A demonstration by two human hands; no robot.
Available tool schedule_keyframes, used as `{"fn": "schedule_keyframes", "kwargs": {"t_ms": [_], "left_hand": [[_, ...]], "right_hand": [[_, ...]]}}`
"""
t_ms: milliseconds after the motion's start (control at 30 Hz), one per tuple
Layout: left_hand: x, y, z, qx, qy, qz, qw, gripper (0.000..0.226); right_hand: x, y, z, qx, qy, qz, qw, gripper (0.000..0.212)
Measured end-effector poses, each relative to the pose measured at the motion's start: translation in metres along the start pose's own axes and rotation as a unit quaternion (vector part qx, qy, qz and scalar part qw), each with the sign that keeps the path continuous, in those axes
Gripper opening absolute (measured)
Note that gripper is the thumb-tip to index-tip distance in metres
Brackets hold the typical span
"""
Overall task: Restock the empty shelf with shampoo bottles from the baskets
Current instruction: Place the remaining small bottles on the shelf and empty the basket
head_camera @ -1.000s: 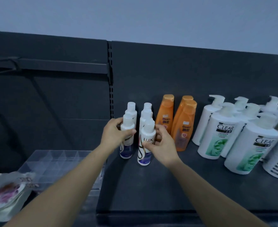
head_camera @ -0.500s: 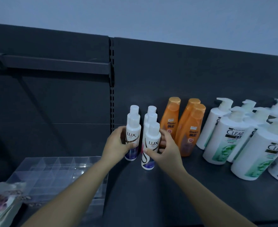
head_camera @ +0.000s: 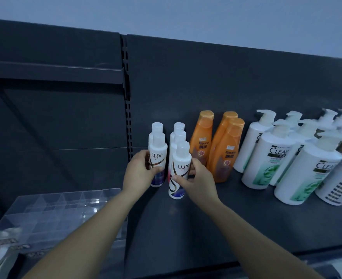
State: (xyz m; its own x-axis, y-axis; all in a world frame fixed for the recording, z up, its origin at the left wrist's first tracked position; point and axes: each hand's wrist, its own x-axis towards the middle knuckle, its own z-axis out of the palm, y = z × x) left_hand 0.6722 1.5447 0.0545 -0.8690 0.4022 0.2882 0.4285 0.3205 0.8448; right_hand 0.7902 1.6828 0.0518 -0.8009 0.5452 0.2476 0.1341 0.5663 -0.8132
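Left LUX bottle now label-forward in left hand fingers; right hand fingers round right LUX bottle.

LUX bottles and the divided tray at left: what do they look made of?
LUX bottles: likely opaque white plastic, glossy, with translucent caps. Divided tray: clear hard plastic, probably acrylic; its partitions show through and edges catch glints.

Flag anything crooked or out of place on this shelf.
Nothing spilled or toppled. The right LUX bottle, in the right hand, stands farther forward than the left LUX bottle, in the left hand: uneven rows.
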Motion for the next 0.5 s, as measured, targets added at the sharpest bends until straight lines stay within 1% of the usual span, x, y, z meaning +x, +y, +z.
{"fn": "schedule_keyframes", "kwargs": {"t_ms": [67, 133, 233, 367, 433, 500], "left_hand": [[-0.001, 0.0, 0.0, 0.005, -0.002, 0.012, 1.0, 0.042], [-0.002, 0.0, 0.0, 0.017, -0.007, 0.034, 0.999, 0.049], [-0.007, 0.002, -0.002, 0.07, -0.007, 0.057, 0.996, 0.055], [-0.026, 0.008, -0.002, 0.183, -0.042, 0.019, 0.982, 0.068], [-0.038, 0.012, -0.002, 0.233, -0.06, 0.001, 0.971, 0.065], [-0.052, 0.018, -0.001, 0.281, -0.079, 0.001, 0.956, 0.059]], "right_hand": [[0.0, -0.001, -0.001, -0.01, -0.006, 0.005, 1.0, 0.046], [-0.003, -0.001, -0.003, -0.026, -0.012, 0.01, 1.0, 0.057], [-0.012, 0.001, -0.014, -0.094, -0.026, 0.019, 0.995, 0.068], [-0.034, 0.009, -0.036, -0.197, -0.054, 0.018, 0.979, 0.065], [-0.047, 0.015, -0.049, -0.242, -0.067, 0.025, 0.968, 0.065], [-0.064, 0.021, -0.065, -0.279, -0.081, 0.032, 0.956, 0.066]]}}
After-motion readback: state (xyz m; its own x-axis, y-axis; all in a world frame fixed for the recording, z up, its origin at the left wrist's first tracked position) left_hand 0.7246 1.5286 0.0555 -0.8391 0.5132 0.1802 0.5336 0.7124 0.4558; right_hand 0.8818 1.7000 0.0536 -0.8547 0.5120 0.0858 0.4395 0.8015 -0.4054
